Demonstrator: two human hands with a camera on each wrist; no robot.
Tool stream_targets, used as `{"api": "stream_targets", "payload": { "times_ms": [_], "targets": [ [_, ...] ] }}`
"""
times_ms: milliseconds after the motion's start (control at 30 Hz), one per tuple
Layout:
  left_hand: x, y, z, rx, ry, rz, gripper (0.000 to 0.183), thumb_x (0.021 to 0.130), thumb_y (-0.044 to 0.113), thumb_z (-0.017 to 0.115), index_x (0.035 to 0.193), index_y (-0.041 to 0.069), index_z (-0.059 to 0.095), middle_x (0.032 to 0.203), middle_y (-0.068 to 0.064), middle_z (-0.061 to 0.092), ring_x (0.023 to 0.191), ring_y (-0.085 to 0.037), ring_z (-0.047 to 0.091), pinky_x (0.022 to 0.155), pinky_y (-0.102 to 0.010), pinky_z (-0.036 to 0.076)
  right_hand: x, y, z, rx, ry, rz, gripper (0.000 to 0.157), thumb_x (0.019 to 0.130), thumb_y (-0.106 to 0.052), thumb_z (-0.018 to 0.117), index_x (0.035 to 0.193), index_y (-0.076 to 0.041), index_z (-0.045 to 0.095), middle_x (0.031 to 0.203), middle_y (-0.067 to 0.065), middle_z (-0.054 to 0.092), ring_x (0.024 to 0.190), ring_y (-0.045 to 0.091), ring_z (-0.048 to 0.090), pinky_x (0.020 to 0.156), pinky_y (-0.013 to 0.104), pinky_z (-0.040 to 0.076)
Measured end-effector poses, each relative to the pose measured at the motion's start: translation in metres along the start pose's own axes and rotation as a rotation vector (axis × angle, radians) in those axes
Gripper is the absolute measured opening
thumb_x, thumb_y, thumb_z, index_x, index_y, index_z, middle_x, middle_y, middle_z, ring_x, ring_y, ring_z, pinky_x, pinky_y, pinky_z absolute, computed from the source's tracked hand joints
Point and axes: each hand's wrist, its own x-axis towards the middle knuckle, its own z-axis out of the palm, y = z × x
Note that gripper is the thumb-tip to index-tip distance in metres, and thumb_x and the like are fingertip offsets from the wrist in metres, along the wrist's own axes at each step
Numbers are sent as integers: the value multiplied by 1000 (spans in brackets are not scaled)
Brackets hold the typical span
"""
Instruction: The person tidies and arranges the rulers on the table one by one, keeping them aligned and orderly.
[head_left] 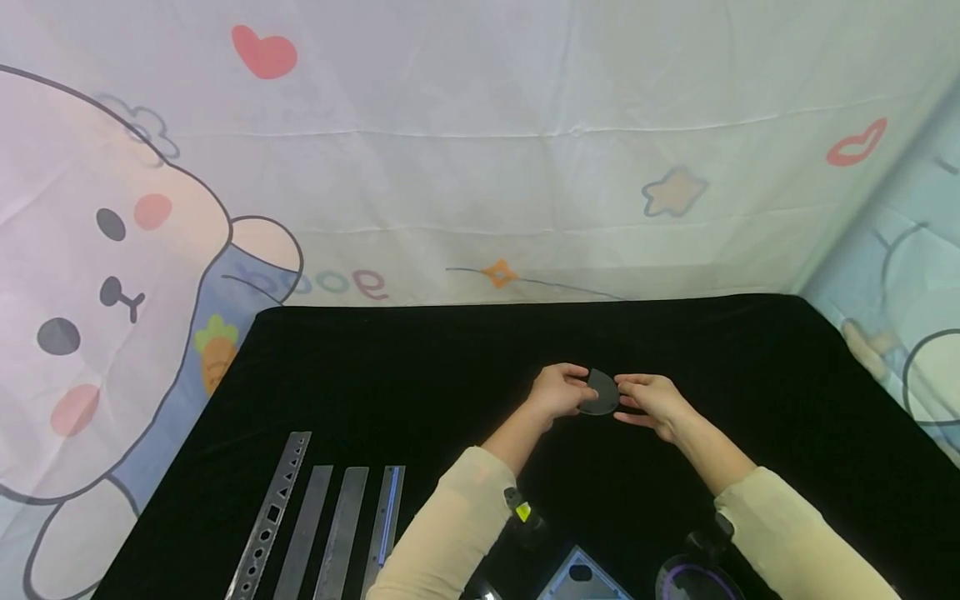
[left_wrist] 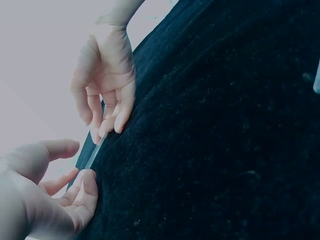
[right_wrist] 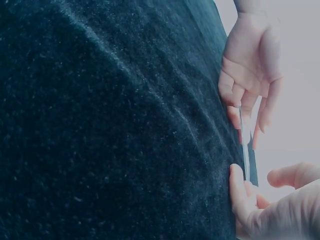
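A dark see-through half-round plate, apparently a protractor (head_left: 603, 396), is raised above the black cloth between the two hands. My left hand (head_left: 558, 392) holds its left side, with the thumb over the face; that hand hides part of the straight edge. From the other side, my right hand (head_left: 652, 402) meets the curved rim with its fingertips, its fingers spread and fairly straight. In the right wrist view, the protractor (right_wrist: 245, 160) appears nearly edge-on as a thin strip. The left wrist view likewise shows the protractor (left_wrist: 94, 154) as a thin strip between both hands.
On the black cloth (head_left: 420, 358) at the left lie a ruler with cut-out shapes (head_left: 270, 517) and several plain flat strips (head_left: 341, 533). Near the front edge are a blue-edged triangle plate (head_left: 585, 579) and a round dark thing with a purple ring (head_left: 697, 581). A printed curtain (head_left: 487, 183) hangs behind.
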Motion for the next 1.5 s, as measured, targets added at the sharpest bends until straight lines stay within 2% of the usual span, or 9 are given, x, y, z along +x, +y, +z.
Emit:
{"api": "stream_targets", "payload": {
  "times_ms": [167,467,767,1067,1267,1500],
  "targets": [
    [2,-3,1,28,27,27,36,77,7,72,112,10,62,91,-2,62,77,-16,61,65,-29,54,1,0,1,12,0,-12,44,99,-15,35,138,4,31,137,23,29,118,30,41,85,30,52],
    [-1,-4,3,33,80,78,37,73,-6,70,106,9,63,90,-4,62,78,-17,58,68,-30,55,1,0,1,53,-9,-25,45,98,-15,36,140,2,30,138,22,29,116,28,42,86,28,52],
    [-1,-3,0,-82,68,17,37,75,-3,70,108,10,63,87,-3,60,75,-16,59,67,-29,55,-1,-2,1,85,-5,-35,45,98,-16,38,140,0,31,129,16,34,107,21,43,83,24,52],
    [-4,-1,3,-148,50,-8,37,74,-1,72,107,11,62,84,-3,60,69,-15,60,62,-25,54,-3,-1,0,88,6,-68,44,96,-16,45,136,-2,34,108,8,47,84,8,55,73,19,53],
    [-7,-1,8,-173,54,-10,38,73,-1,73,107,11,60,84,-3,59,66,-15,60,59,-24,54,-4,1,1,56,-12,-82,49,95,-14,47,139,-5,28,102,8,47,82,9,55,73,20,53],
    [-10,-3,9,-182,41,-17,37,74,-1,72,107,11,59,85,-4,59,66,-15,61,58,-24,55,-3,7,0,18,-4,-87,47,94,-12,46,138,-7,30,100,7,48,81,9,56,72,23,54]
  ]
}}
